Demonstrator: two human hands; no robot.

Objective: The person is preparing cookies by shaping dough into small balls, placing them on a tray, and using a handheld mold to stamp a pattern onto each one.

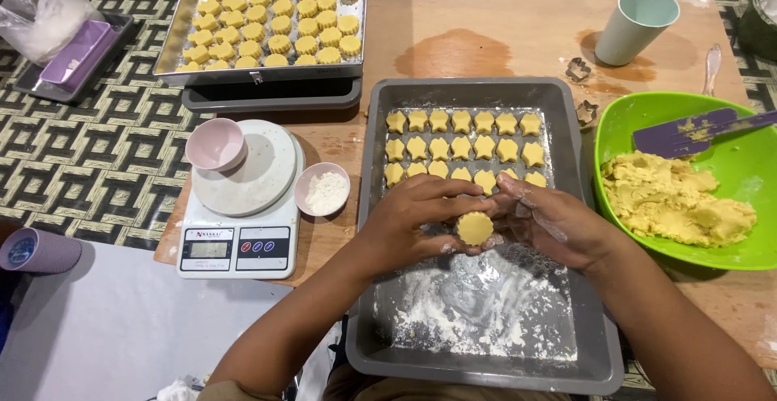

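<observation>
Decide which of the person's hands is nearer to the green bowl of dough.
Right. The right hand is just beside the green bowl; the left hand is farther off across the grey tray.

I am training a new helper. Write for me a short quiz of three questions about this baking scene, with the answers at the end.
1. True or false: both hands touch the round dough piece.
2. What lies in the green bowl? A) white flour B) yellow dough and a purple spatula C) water
3. Which thing stands on the kitchen scale?

Key:
1. True; the left hand and the right hand hold it together over the grey tray.
2. B; the dough lies beside the spatula.
3. A pink bowl.
</observation>
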